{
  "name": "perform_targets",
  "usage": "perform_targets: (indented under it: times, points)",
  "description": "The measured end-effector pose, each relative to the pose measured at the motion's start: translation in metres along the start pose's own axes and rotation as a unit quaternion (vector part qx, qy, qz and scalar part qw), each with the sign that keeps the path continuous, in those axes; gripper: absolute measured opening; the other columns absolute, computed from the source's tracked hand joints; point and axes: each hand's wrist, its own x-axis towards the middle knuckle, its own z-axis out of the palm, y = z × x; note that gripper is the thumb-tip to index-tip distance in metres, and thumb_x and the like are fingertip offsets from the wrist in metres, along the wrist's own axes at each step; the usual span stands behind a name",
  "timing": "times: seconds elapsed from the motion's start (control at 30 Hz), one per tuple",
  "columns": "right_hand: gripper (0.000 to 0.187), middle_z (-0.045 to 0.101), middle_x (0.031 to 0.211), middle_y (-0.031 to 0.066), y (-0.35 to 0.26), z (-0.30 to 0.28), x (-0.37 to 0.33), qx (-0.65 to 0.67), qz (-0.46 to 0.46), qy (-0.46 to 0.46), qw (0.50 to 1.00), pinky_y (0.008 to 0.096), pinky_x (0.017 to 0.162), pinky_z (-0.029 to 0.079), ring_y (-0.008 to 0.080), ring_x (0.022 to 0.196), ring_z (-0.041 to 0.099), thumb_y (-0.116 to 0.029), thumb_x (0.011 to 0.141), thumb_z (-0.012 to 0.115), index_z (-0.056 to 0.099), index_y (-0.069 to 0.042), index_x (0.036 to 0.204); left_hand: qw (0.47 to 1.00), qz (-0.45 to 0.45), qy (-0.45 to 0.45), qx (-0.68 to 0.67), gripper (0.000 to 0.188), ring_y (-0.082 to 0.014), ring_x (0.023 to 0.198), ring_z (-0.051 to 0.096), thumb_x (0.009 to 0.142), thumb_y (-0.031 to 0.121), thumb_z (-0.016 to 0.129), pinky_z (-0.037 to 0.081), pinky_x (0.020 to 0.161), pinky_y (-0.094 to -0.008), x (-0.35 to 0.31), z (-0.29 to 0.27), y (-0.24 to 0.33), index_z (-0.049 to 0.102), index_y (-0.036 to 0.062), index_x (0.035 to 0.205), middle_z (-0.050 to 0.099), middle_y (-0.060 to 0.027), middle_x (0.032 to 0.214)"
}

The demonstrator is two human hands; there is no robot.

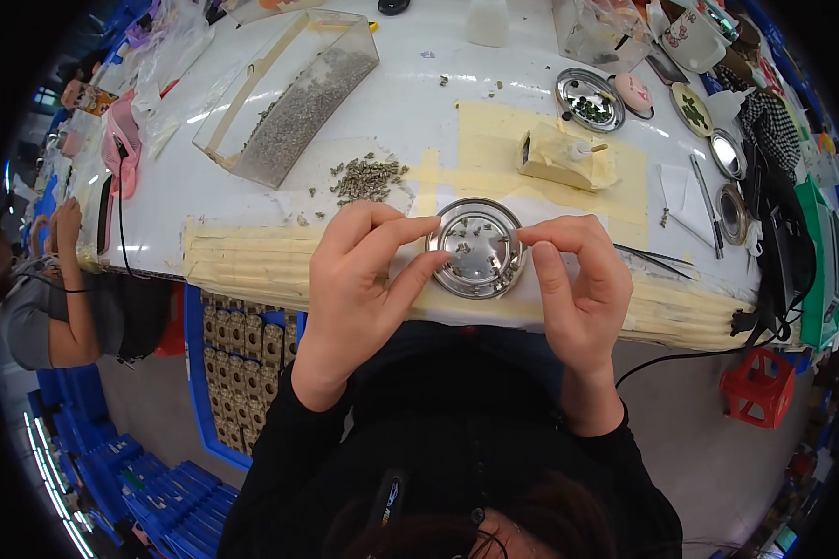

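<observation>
In front of me a round shiny metal dish [477, 269] stands at the table's near edge, with several small grey metal parts scattered in it. My left hand [359, 289] grips the dish's left rim, thumb and index finger curled to it. At the opposite rim, my right hand [583, 289] has its thumb and index finger against the edge. Beyond my left hand lies a loose pile of similar small metal parts [368, 177]. Dark tweezers [657, 261] rest to the right of my right hand.
A clear plastic bin [219, 140] full of small grey parts lies tilted at the back left. A cream-coloured block [569, 160] stands beyond the dish. Dark parts fill another metal dish [564, 88]. Below the table are a blue tray [196, 373] and red stool [758, 389]. Another person's arm [75, 317] is leftward.
</observation>
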Motion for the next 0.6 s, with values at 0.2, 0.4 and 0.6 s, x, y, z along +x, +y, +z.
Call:
perform_targets:
  times: [0.2, 0.4, 0.6]
  points:
    - [0.005, 0.070, 0.087, 0.0077, -0.001, -0.002, -0.003, 0.034, 0.008, 0.035, 0.999, 0.0316, 0.077, 0.044, 0.0201, 0.083, 0.060, -0.001, 0.089, 0.068, 0.072, -0.001, 0.092, 0.999, 0.025, -0.023, 0.031, 0.055, -0.0255, 0.093, 0.063, 0.064, 0.011, 0.091, 0.051, 0.080, -0.0358, -0.006, 0.001, 0.005, 0.069, -0.0001, 0.113, 0.067, -0.0113, 0.102]
    - [0.005, 0.070, 0.088, 0.0084, 0.000, -0.002, -0.004, 0.043, 0.004, 0.030, 0.999, 0.0301, 0.075, 0.044, 0.0197, 0.082, 0.059, -0.001, 0.090, 0.067, 0.071, 0.000, 0.092, 0.997, 0.054, -0.007, 0.057, 0.055, -0.0276, 0.090, 0.062, 0.065, 0.012, 0.091, 0.050, 0.078, -0.0366, 0.000, 0.015, 0.010, 0.068, -0.0002, 0.113, 0.067, -0.0119, 0.100]
    - [0.004, 0.070, 0.087, 0.0078, 0.003, -0.003, -0.006, 0.054, 0.006, 0.041, 0.998, 0.0293, 0.074, 0.044, 0.0189, 0.080, 0.058, -0.002, 0.091, 0.067, 0.070, 0.000, 0.092, 0.987, 0.049, 0.072, 0.138, 0.016, -0.0266, 0.084, 0.059, 0.078, 0.000, 0.076, 0.047, 0.077, -0.0353, 0.025, -0.006, -0.017, 0.072, 0.0010, 0.094, 0.064, -0.0094, 0.088]
